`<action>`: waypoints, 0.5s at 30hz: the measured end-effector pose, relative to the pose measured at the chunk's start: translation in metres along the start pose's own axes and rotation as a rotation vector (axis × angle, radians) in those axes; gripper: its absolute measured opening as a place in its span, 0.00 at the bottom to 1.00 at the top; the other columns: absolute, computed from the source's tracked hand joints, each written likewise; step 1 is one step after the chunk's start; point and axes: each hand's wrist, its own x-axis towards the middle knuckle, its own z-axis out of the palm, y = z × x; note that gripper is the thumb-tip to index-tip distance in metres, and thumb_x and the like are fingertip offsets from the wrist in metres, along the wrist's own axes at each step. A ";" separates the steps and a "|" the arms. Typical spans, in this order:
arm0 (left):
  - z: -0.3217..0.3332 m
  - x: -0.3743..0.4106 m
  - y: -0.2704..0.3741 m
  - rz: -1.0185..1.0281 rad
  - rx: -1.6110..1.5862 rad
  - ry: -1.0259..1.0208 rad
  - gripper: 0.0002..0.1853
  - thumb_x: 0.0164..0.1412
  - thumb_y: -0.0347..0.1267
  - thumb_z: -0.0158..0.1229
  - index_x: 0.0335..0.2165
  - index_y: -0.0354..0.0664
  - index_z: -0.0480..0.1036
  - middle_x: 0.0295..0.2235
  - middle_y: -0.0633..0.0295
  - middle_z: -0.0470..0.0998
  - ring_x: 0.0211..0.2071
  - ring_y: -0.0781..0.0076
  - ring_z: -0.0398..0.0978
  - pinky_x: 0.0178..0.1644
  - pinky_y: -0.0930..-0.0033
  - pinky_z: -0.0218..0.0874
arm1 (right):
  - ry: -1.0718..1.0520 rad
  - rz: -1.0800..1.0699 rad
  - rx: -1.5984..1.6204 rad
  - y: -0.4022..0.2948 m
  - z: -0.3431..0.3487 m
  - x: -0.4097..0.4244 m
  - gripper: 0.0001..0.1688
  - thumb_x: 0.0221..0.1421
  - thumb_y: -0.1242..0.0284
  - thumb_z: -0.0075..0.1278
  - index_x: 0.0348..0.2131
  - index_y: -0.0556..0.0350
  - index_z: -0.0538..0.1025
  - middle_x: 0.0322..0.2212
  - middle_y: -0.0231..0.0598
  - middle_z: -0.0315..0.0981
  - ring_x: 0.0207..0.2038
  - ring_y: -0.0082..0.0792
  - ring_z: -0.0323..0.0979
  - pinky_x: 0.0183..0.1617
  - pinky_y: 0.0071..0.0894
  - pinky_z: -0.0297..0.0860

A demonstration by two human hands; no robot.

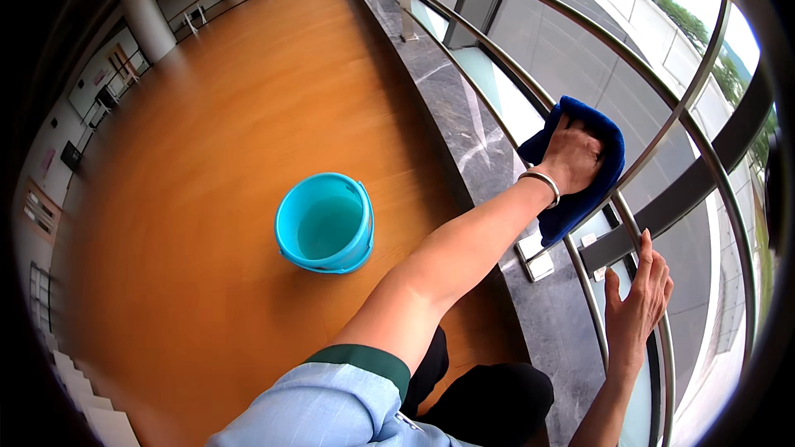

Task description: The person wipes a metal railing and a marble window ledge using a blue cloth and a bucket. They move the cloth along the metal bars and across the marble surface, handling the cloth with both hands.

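Note:
My left hand (574, 152), with a metal bangle at the wrist, presses a dark blue cloth (612, 180) around the metal railing (667, 127) near an upright post. Folds of the cloth hide some of its fingers and the bar beneath. Lower on the right, my right hand (643, 298) lies along a lower rail, thumb spread away from the fingers, and carries nothing. A turquoise plastic bucket (326, 223) with water in it stands on the wooden floor, left of my outstretched left arm.
A grey marble ledge (447, 93) runs under the railing, where a metal base plate (535, 257) holds the post. Tall window panes (553, 56) rise behind the rails. My bent knees (497, 400) are close to the ledge. A white round column (149, 22) stands far off.

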 end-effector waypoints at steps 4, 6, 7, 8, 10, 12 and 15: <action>0.006 0.002 0.006 -0.048 0.018 -0.072 0.14 0.60 0.43 0.53 0.29 0.53 0.83 0.40 0.58 0.83 0.53 0.54 0.70 0.68 0.47 0.44 | 0.000 0.001 0.020 0.003 -0.002 -0.003 0.58 0.40 0.78 0.69 0.68 0.46 0.60 0.49 0.41 0.71 0.53 0.39 0.70 0.63 0.39 0.62; 0.007 0.002 0.007 -0.053 0.011 -0.057 0.14 0.59 0.43 0.53 0.28 0.53 0.83 0.39 0.58 0.83 0.53 0.54 0.71 0.69 0.47 0.44 | -0.003 -0.022 0.000 0.007 -0.002 -0.005 0.58 0.40 0.78 0.69 0.68 0.46 0.60 0.50 0.41 0.71 0.53 0.40 0.70 0.63 0.39 0.62; 0.008 0.001 0.008 -0.052 0.003 -0.052 0.14 0.59 0.43 0.53 0.28 0.53 0.83 0.39 0.58 0.83 0.53 0.54 0.71 0.69 0.47 0.44 | -0.013 -0.025 0.000 0.008 -0.003 -0.006 0.59 0.40 0.78 0.69 0.68 0.45 0.60 0.50 0.41 0.71 0.53 0.40 0.70 0.63 0.39 0.62; 0.008 -0.001 0.008 -0.038 0.008 -0.008 0.14 0.59 0.43 0.53 0.27 0.53 0.83 0.39 0.59 0.83 0.53 0.54 0.71 0.69 0.46 0.43 | -0.024 -0.025 -0.001 0.007 -0.004 -0.006 0.59 0.40 0.78 0.69 0.68 0.45 0.60 0.50 0.41 0.71 0.53 0.40 0.70 0.63 0.40 0.63; 0.009 -0.001 0.008 0.013 0.035 0.073 0.13 0.60 0.41 0.53 0.25 0.53 0.82 0.36 0.59 0.83 0.49 0.56 0.73 0.66 0.48 0.47 | -0.030 -0.016 -0.009 0.008 -0.005 -0.006 0.59 0.40 0.78 0.69 0.68 0.43 0.60 0.51 0.42 0.71 0.53 0.41 0.70 0.62 0.40 0.64; 0.009 0.000 0.008 0.039 0.037 0.062 0.13 0.60 0.40 0.53 0.24 0.53 0.81 0.34 0.59 0.82 0.47 0.56 0.73 0.65 0.49 0.48 | -0.033 -0.010 -0.026 0.008 -0.003 -0.005 0.58 0.41 0.78 0.69 0.68 0.43 0.60 0.51 0.42 0.71 0.53 0.41 0.70 0.62 0.41 0.64; 0.007 0.001 0.003 0.067 0.051 0.068 0.13 0.59 0.40 0.54 0.24 0.53 0.81 0.31 0.59 0.82 0.45 0.56 0.74 0.64 0.48 0.49 | -0.036 -0.014 -0.030 0.003 -0.007 0.001 0.55 0.42 0.79 0.68 0.67 0.45 0.61 0.50 0.44 0.71 0.53 0.42 0.71 0.62 0.40 0.63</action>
